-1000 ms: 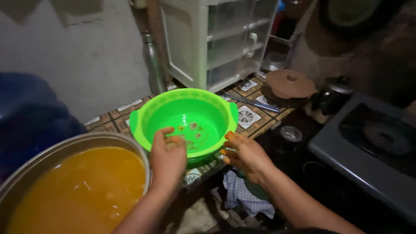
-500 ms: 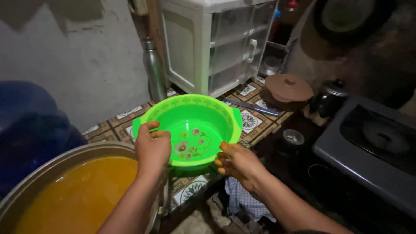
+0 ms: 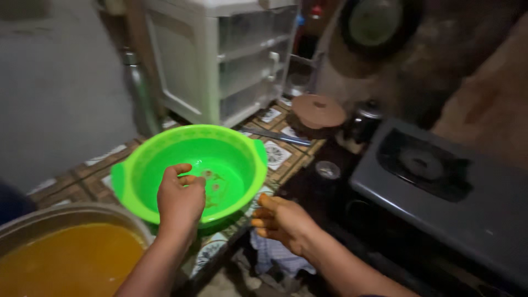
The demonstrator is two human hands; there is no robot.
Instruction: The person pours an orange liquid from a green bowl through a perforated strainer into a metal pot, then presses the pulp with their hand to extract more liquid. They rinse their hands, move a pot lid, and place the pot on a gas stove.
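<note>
A bright green plastic basin [image 3: 231, 151] with two side handles sits on the tiled counter [image 3: 280, 154]. My left hand [image 3: 180, 199] hangs over its near rim with the fingers curled, thumb and forefinger close together above the basin's floor. Whether it pinches anything I cannot tell. My right hand [image 3: 281, 221] is just off the basin's right near edge, fingers bent and stained orange, holding nothing. A large metal pot [image 3: 66, 217] of orange liquid [image 3: 71, 264] stands at the lower left, next to my left forearm.
A white plastic drawer unit [image 3: 220, 60] and a metal bottle [image 3: 140, 96] stand behind the basin. A knife [image 3: 275, 135], a brown lid [image 3: 318, 110] and a dark kettle [image 3: 363, 124] lie to the right, beside a grey gas stove [image 3: 440, 181]. A cloth [image 3: 275, 258] hangs below the counter edge.
My left hand has shifted from the basin's left rim to over its near side. My right hand has let go of the rim and dropped away to the right.
</note>
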